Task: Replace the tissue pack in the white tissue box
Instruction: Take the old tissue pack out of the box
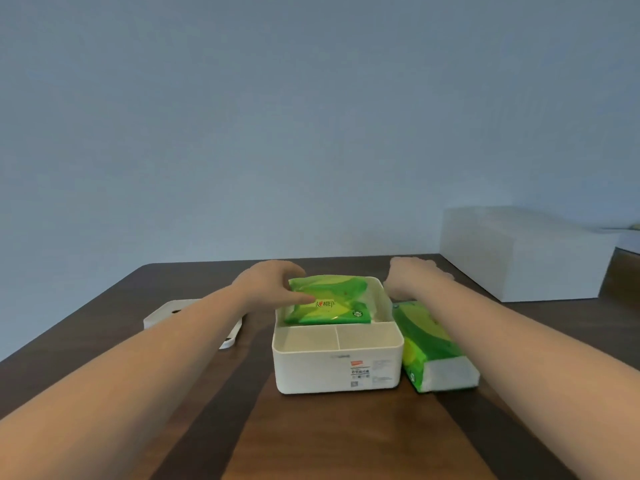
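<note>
The white tissue box stands open on the table, with two empty front compartments and a larger rear one. A green tissue pack sits tilted in the rear compartment, its left end raised above the rim. My left hand grips that left end. My right hand rests at the box's far right corner, fingers curled; whether it touches the pack is unclear. A second green tissue pack lies on the table against the box's right side.
The box's white lid lies on the dark wooden table to the left, partly hidden by my left forearm. A large white rectangular box stands at the back right. A plain wall rises behind the table.
</note>
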Tool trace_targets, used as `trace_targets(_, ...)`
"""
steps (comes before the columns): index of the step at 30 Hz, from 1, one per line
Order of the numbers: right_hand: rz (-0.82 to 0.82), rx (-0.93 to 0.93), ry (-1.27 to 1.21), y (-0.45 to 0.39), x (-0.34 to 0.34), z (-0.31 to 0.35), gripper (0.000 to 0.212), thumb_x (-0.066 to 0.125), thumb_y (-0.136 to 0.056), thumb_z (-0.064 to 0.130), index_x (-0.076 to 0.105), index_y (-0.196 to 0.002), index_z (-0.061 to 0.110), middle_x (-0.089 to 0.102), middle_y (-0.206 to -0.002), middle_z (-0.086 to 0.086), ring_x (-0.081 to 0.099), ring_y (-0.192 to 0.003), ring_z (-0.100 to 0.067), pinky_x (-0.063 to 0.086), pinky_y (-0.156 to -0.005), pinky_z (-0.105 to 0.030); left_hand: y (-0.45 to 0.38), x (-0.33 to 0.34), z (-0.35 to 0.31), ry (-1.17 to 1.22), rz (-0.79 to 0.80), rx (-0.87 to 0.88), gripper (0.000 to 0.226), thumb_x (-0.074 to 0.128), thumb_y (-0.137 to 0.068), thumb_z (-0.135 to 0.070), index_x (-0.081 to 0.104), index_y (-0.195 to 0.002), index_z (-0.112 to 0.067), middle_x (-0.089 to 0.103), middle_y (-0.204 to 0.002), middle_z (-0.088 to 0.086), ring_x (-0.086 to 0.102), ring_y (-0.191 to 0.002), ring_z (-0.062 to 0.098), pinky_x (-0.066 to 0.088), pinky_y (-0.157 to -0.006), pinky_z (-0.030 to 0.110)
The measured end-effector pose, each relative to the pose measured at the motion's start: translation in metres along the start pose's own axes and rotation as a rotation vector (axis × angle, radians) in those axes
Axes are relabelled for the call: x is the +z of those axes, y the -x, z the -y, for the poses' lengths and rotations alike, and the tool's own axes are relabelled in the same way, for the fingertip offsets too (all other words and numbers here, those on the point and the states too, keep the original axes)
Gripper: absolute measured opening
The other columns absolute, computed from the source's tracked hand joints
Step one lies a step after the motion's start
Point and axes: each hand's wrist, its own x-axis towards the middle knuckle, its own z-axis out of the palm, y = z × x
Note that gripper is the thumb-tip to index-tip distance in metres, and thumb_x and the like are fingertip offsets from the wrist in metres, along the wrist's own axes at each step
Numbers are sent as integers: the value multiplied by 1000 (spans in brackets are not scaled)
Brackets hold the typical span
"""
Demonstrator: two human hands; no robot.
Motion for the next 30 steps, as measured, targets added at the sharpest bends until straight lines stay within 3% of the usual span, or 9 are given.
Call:
trace_targets(2, 69, 5, 36, -4, 6, -14, 59, 53, -81, 40, 46, -136, 18, 52, -138, -9, 47, -125, -36, 44, -100, -49, -3, 4, -1, -21, -23, 7, 53, 69, -77, -54, 62, -124, -32, 60, -90, -11, 56, -89, 11, 46, -81, 26)
trace_targets(4, 131, -31, 74, -1, 9, -23, 64, 54, -87, 48, 44, -139, 12, 52, -141, -11, 52, -124, -34, 47, -99, -42, -6, 8, 0, -15, -85, -5, 42, 69, -79, -49, 68, -116, -28, 59, -81, -12, 56, -85, 14, 43, -76, 25)
trace_targets(9, 273, -49, 89, 6, 14, -37, 83, 49, -87, 61, 27, -149, 12, 38, -152, -10, 47, -131, -31, 41, -96, -37, -9, 14, -1, 33, -240, -35, 18, 68, -83, -33, 75, -92, -19, 59, -75, -10, 60, -86, 18, 44, -73, 26)
trace_targets(14, 328, -88, 93, 8, 8, -44, 85, 61, -84, 52, 24, -151, 17, 35, -153, -11, 45, -132, -32, 43, -98, -40, -11, 10, -4, 174, -379, -57, 9, 66, -83, -26, 66, -75, -22, 56, -64, -14, 55, -78, 17, 40, -62, 25)
trace_targets(17, 329, -104, 119, 4, 16, -45, 92, 67, -78, 51, 21, -152, 20, 35, -152, -11, 46, -130, -33, 45, -96, -41, -15, 4, -5, 278, -486, -102, 10, 66, -83, -24, 68, -76, -16, 57, -65, -8, 55, -75, 19, 39, -57, 20)
trace_targets(20, 290, -105, 92, -1, 29, -45, 100, 72, -74, 49, 16, -153, 21, 34, -153, -10, 43, -133, -33, 44, -100, -42, -17, -2, 1, 340, -590, -153, 13, 64, -83, -24, 70, -82, -13, 62, -74, 1, 56, -76, 22, 41, -61, 28)
trace_targets(26, 204, -82, -20, -10, 27, -45, 96, 74, -72, 40, 23, -151, 21, 36, -151, -11, 41, -134, -33, 44, -104, -44, -23, -10, 20, 454, -766, -250, 19, 59, -87, -24, 70, -91, -10, 62, -81, 3, 54, -78, 23, 38, -69, 30)
trace_targets(30, 61, -65, -105, -18, 11, -41, 94, 73, -67, 38, 27, -148, 26, 40, -146, -14, 43, -130, -34, 45, -104, -45, -32, -10, 35, 440, -761, -299, 21, 56, -87, -22, 71, -93, -9, 70, -87, 8, 62, -86, 29, 45, -72, 32)
